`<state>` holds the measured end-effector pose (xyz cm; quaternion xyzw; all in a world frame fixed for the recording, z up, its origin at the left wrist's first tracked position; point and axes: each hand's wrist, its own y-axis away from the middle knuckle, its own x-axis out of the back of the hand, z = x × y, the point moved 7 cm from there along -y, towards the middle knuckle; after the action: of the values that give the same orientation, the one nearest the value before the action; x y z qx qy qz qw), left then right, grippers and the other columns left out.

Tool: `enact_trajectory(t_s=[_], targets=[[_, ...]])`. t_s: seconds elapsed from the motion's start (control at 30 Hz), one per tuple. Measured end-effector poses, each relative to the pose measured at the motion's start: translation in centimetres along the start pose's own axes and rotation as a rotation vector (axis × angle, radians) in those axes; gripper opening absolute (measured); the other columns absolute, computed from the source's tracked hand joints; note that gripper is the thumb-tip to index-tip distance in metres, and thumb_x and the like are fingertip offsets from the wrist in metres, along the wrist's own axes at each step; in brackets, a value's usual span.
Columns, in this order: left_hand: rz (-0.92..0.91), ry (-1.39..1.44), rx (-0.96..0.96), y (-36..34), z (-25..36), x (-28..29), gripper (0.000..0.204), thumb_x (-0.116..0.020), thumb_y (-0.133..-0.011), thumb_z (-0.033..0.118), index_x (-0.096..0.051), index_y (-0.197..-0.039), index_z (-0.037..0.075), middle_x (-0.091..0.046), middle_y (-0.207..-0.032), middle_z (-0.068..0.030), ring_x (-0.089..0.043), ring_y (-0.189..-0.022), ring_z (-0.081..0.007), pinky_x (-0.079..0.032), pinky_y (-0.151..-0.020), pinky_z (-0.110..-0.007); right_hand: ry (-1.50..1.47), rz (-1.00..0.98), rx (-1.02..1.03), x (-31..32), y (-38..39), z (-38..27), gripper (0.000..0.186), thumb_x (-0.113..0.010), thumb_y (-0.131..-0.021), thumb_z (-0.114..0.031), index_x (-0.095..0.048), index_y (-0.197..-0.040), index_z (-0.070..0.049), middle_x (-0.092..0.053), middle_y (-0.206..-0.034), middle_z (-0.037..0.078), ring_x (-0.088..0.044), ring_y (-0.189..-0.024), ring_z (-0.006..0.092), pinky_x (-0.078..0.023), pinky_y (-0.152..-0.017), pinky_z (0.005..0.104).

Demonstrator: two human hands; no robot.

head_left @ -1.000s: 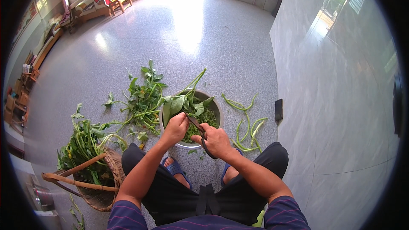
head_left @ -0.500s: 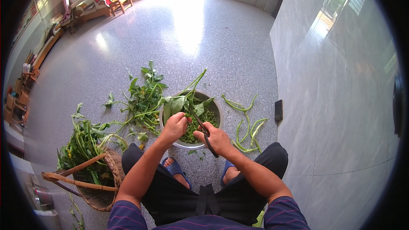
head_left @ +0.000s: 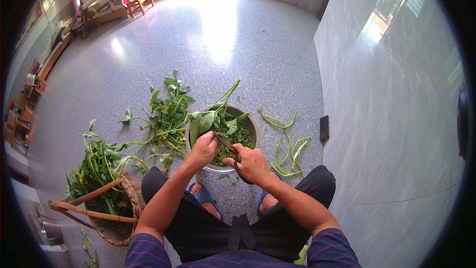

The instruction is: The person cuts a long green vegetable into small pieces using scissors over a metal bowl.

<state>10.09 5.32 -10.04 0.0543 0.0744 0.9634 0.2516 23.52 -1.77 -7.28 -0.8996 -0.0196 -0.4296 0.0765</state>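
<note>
Over the near part of a round metal basin (head_left: 255, 134), my left hand (head_left: 203, 150) is closed around a bunch of leafy green stems (head_left: 203, 120). The leaves and long stalks of this bunch stick out beyond my fist across the basin. My right hand (head_left: 252, 164) grips dark scissors (head_left: 225, 142), their blades pointing up and left to the greens at my left fingers. One black handle loop shows below the right hand. Finely chopped greens (head_left: 243, 139) lie in the basin. Exactly where the blade tips meet the stems is partly hidden by my left hand.
Leafy vines (head_left: 168, 114) lie on the floor left of the basin. A wicker basket (head_left: 134, 193) full of greens stands beside my left knee. Bare green stalks (head_left: 285, 154) lie to the right, and a dark phone-like object (head_left: 324, 128) is at the wall (head_left: 377, 119).
The scissors have swung so their blades point further left, to my left fingers. My right hand has turned with them; my left hand has barely moved.
</note>
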Motion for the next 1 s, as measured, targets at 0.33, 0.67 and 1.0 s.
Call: enact_trajectory(t_s=[0.33,0.67,1.0], targets=[[0.142,-0.255,-0.170,-0.3,-0.8,1.1,0.015,-0.044,-0.095,0.008,-0.055,-0.099,-0.002,-0.058,-0.069,-0.0044,-0.052,-0.058,-0.0118,-0.042,-0.054,-0.027,-0.151,-0.159,-0.243,-0.5,0.0,1.3,0.043,-0.064,-0.084,-0.051,-0.061,-0.104,-0.013,-0.067,-0.081,0.015,-0.066,-0.079,0.0329,-0.049,-0.067,0.0411],[0.125,0.153,0.046,0.1,0.2,1.2,0.015,-0.049,-0.097,0.010,-0.057,-0.091,0.000,-0.062,-0.071,-0.0051,-0.061,-0.058,-0.0125,-0.046,-0.050,-0.025,-0.139,-0.110,-0.116,0.1,0.1,0.0,0.055,-0.059,-0.085,-0.057,-0.056,-0.105,-0.006,-0.065,-0.091,0.020,-0.064,-0.083,0.0388,-0.050,-0.073,0.0472],[0.059,-0.001,0.127,0.5,1.2,0.5,0.020,-0.049,-0.098,0.014,-0.060,-0.090,-0.001,-0.063,-0.068,-0.0058,-0.059,-0.054,-0.0116,-0.045,-0.048,-0.025,-0.129,-0.081,-0.118,-0.2,0.2,0.4,0.051,-0.059,-0.085,-0.054,-0.056,-0.102,-0.006,-0.066,-0.084,0.018,-0.065,-0.079,0.0385,-0.050,-0.068,0.0477]])
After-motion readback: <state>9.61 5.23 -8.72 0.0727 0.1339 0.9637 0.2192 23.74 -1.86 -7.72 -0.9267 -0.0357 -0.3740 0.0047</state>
